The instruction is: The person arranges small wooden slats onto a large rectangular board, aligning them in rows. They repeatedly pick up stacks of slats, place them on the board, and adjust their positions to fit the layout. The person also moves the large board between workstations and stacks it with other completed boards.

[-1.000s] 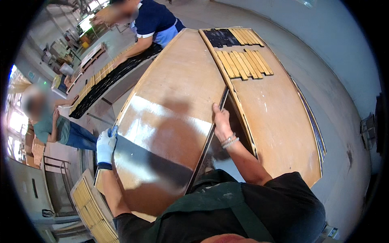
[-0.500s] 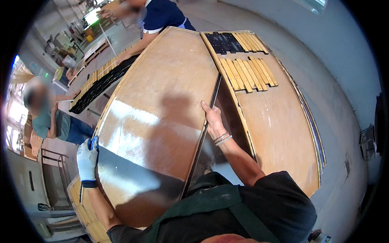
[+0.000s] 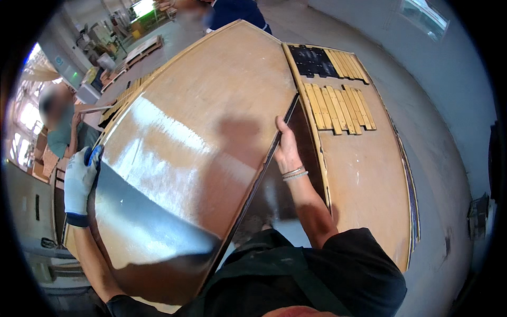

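A large tan board (image 3: 243, 74) with a thin raised rim spans the middle, lying tilted in front of me. My left hand (image 3: 80, 182), in a white and blue work glove, is closed round its left edge. On the right edge, my bare right hand (image 3: 288, 147) grips the rim with the thumb on top; its other fingers are partly hidden underneath. Bracelets circle that wrist. A second tan board (image 3: 359, 179) lies to the right, bearing a row of yellowish wooden slats (image 3: 338, 108), several more slats, and black pieces (image 3: 311, 61) at its far end.
Beyond the far edge stands a person in a dark blue top (image 3: 240, 15). Another person in a green top (image 3: 62, 134) is at the left, beside slats (image 3: 129, 95) partly hidden by the board. A pale wall (image 3: 422, 79) runs along the right.
The board in my hands has swung leftward and its left side looks higher and closer. My left hand has moved left and up with it. More of the slats at the left are now covered.
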### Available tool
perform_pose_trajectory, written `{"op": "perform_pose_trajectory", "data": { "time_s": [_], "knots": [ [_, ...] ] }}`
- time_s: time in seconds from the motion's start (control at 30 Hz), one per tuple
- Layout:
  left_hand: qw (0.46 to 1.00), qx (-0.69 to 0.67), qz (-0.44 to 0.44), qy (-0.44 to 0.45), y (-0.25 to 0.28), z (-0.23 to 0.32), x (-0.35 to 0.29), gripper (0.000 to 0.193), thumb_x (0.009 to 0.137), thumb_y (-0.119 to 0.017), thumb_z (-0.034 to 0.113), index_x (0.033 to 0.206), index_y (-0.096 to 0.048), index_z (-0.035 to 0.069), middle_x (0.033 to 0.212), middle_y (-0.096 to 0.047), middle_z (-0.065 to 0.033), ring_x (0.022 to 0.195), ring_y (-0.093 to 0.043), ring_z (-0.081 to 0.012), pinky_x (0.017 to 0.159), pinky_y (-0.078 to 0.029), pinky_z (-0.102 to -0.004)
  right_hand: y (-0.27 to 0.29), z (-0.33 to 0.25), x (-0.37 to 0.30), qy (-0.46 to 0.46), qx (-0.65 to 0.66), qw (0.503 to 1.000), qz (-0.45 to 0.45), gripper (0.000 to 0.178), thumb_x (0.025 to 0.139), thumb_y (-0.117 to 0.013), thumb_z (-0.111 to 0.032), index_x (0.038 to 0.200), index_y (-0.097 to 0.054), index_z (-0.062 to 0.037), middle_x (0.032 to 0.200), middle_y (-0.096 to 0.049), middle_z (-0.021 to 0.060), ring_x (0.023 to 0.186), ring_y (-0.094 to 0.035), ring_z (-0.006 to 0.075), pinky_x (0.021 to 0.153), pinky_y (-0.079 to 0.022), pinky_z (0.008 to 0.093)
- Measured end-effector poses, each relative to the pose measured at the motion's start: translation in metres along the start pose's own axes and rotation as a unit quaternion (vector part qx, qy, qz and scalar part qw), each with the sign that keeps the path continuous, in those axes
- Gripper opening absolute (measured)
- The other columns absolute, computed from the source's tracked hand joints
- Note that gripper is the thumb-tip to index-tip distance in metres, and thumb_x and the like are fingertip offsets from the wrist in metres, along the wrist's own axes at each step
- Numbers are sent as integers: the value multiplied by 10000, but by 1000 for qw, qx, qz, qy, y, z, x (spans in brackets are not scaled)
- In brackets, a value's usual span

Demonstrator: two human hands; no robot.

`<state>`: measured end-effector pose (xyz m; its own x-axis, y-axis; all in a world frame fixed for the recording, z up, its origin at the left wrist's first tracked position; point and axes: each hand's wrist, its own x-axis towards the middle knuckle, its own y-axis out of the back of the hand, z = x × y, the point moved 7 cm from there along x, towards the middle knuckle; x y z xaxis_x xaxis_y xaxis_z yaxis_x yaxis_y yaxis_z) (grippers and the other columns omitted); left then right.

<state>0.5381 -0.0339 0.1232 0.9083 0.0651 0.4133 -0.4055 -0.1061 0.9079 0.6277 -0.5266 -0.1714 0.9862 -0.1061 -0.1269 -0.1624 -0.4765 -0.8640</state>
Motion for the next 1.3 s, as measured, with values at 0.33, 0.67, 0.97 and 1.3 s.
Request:
{"op": "perform_pose_trajectory", "data": {
  "time_s": [0.33, 0.67, 0.97, 1.3],
  "knots": [
    [994, -25, 103, 1, -30, -25, -32, 423, 1009, -615, 299, 1307, -643, 1, 1162, -687, -267, 1104, -663, -412, 955, -511, -475, 11, 26, 109, 2, -24, 999, -34, 474, 1099, -493, -307, 1403, -508, 56, 1402, -591, 204, 1262, -598, 330, 1099, -489, 484],
    [988, 114, 106, 16, -20, -26, -55, 439, 1014, -581, 246, 1408, -593, 55, 1267, -663, -225, 1201, -629, -395, 1044, -483, -469, 9, 62, 129, 29, -50, 997, -51, 531, 1090, -488, -379, 1411, -515, 43, 1408, -593, 176, 1300, -572, 294, 1114, -466, 439],
    [971, 92, 183, -120, 24, 46, -122, 597, 809, -762, 169, 1356, -583, 11, 1131, -682, -171, 1019, -649, -392, 975, -489, -493, 10, 89, 157, 4, -175, 984, -45, 796, 967, -631, -582, 1545, -382, -94, 1542, -472, 105, 1408, -456, 320, 1184, -388, 539],
    [986, 14, 158, 60, -6, -33, -260, 489, 853, -754, 380, 1159, -647, 13, 909, -602, -96, 829, -600, -280, 865, -465, -435, -64, 159, 70, -15, -191, 980, -54, 778, 1031, -492, -596, 1570, -361, -51, 1584, -411, 153, 1437, -415, 334, 1210, -342, 527]
  ]
}}
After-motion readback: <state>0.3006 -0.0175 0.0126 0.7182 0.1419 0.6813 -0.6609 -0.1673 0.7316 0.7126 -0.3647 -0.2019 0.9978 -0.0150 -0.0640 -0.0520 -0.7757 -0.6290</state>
